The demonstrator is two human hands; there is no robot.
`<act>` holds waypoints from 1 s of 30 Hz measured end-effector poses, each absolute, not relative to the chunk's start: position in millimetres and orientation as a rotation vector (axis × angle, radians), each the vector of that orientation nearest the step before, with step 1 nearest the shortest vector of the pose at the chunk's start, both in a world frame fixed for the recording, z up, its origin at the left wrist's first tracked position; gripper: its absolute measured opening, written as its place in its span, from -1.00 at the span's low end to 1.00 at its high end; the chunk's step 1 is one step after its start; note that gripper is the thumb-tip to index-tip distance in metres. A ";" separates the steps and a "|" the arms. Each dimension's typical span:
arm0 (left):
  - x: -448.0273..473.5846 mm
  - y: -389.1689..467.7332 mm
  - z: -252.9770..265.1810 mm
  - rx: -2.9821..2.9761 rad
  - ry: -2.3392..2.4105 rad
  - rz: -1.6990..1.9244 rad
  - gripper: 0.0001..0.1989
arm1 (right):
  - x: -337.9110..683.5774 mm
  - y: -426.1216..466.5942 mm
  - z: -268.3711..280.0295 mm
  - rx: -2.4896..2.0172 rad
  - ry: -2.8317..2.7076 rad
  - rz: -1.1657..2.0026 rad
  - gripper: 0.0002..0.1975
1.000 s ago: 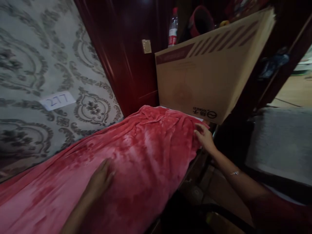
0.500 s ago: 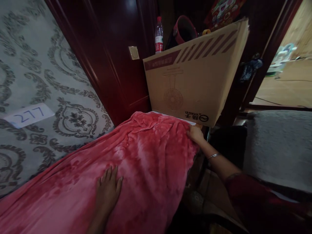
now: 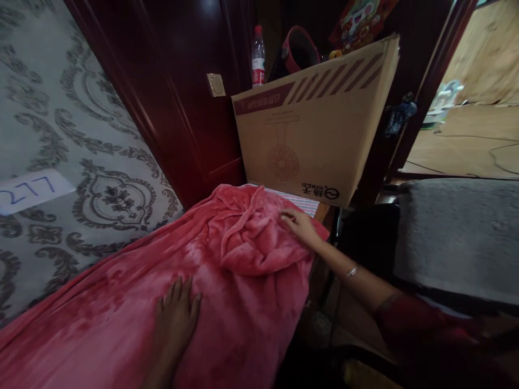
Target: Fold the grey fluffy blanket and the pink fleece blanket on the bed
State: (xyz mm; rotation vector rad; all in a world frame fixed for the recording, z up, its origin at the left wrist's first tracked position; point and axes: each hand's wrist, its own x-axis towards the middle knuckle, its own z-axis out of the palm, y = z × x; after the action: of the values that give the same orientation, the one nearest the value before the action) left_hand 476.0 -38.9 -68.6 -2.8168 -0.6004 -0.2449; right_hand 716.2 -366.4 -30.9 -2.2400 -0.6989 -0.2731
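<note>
A pink plush blanket (image 3: 162, 319) covers a long surface below me, its far end folded back in a loose, rumpled heap. My left hand (image 3: 177, 308) lies flat on the blanket, fingers stretched out. Over the folded far right part hovers my right hand (image 3: 299, 227), fingers loosely bent; I see no cloth drawn up between them. Past the fold, a strip of striped sheet (image 3: 302, 202) shows between the blanket and a cardboard box.
The large cardboard box (image 3: 312, 140) stands upright at the far end, with a plastic bottle (image 3: 258, 59) behind its top edge. Patterned wallpaper (image 3: 109, 156) runs along the left. A grey fuzzy-covered seat (image 3: 458, 237) is at the right, near a doorway.
My right hand has moved left from the blanket's far right edge. That end is now folded over toward me, baring more striped sheet. My left hand stays flat in place.
</note>
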 end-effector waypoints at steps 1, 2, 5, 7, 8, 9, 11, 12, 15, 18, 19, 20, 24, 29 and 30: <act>476.1 -39.2 -68.6 -2.813 -0.598 -0.242 -0.44 | 727.4 -374.7 -32.2 -2.398 -0.495 -0.317 -0.55; 476.1 -39.8 -68.3 -2.812 -0.599 -0.240 -0.44 | 738.1 -382.7 -33.7 -2.525 -0.326 -0.319 -0.48; 475.6 -41.6 -66.9 -2.832 -0.623 -0.215 -0.44 | 761.0 -399.3 -38.1 -2.690 -0.089 -0.198 -0.41; 475.3 -42.3 -66.5 -2.842 -0.638 -0.200 -0.44 | 767.3 -402.0 -37.1 -2.730 -0.076 -0.138 -0.54; 475.2 -42.4 -66.7 -2.843 -0.638 -0.203 -0.44 | 768.0 -401.2 -34.5 -2.739 -0.093 -0.129 -0.61; 475.1 -42.4 -67.0 -2.842 -0.635 -0.211 -0.44 | 767.4 -399.5 -30.7 -2.746 -0.110 -0.140 -0.67; 475.0 -42.1 -67.9 -2.839 -0.627 -0.236 -0.45 | 762.2 -393.6 -21.0 -2.748 -0.137 -0.221 -0.67; 475.1 -42.0 -68.2 -2.839 -0.623 -0.247 -0.45 | 757.9 -389.8 -16.4 -2.744 -0.173 -0.291 -0.64; 475.2 -42.1 -67.7 -2.846 -0.613 -0.250 -0.44 | 743.0 -376.5 -9.9 -2.692 -0.531 -0.375 -0.62; 475.2 -42.9 -65.4 -2.857 -0.630 -0.203 -0.43 | 735.5 -366.3 -15.7 -2.634 -0.745 -0.224 -0.62; 475.2 -43.1 -64.9 -2.860 -0.633 -0.195 -0.43 | 736.1 -364.5 -19.1 -2.641 -0.698 -0.171 -0.57; 475.1 -43.2 -64.8 -2.865 -0.630 -0.200 -0.43 | 738.0 -363.6 -22.4 -2.657 -0.628 -0.132 -0.50; 474.8 -42.3 -67.6 -2.899 -0.618 -0.279 -0.45 | 753.1 -362.8 -28.9 -2.675 -0.468 -0.009 -0.35; 474.8 -42.0 -70.6 -2.901 -0.610 -0.314 -0.44 | 771.6 -372.7 -14.3 -2.644 -0.205 -0.161 -0.50; 474.8 -42.6 -70.0 -2.899 -0.603 -0.310 -0.44 | 774.4 -378.7 -9.3 -2.641 -0.121 -0.216 -0.49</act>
State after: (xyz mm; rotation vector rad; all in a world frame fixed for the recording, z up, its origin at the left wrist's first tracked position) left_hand 474.8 -42.6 -70.0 -2.8988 -0.6035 -0.3099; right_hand 774.4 -378.7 -9.3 -2.6411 -0.1215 -0.2163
